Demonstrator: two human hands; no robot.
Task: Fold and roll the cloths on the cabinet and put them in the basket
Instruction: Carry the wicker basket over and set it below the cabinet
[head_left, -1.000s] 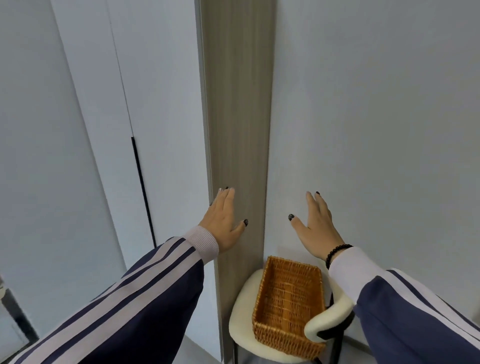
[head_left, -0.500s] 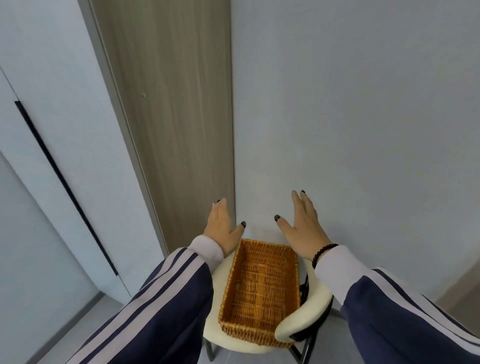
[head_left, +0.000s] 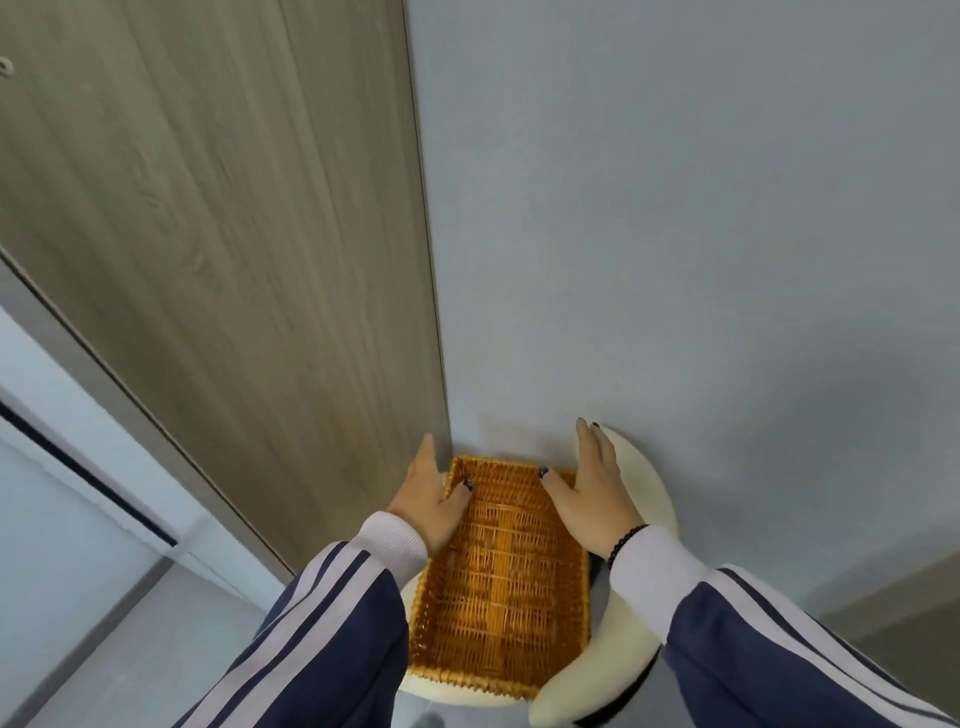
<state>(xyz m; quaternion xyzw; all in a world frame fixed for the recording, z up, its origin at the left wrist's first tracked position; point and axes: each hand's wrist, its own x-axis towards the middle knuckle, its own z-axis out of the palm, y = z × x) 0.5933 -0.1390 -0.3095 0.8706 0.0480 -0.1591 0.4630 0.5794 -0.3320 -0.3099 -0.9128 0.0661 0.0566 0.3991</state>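
An empty rectangular wicker basket (head_left: 498, 587) sits on a cream cushioned chair (head_left: 608, 654) in the corner. My left hand (head_left: 428, 499) is at the basket's far left rim, fingers straight along the outside and thumb over the rim inside. My right hand (head_left: 592, 488) is at the far right rim, fingers straight and thumb resting inside. Neither hand is curled round the basket. No cloths and no cabinet top are in view.
A wood-grain panel (head_left: 218, 260) stands at the left and a grey wall (head_left: 675, 234) at the right, meeting just behind the basket. A white door with a dark slot (head_left: 78, 467) lies at the far left. Grey floor (head_left: 130, 649) shows below.
My view has tilted down and closer to the chair. Both hands have dropped from in front of the wall to the basket's far corners.
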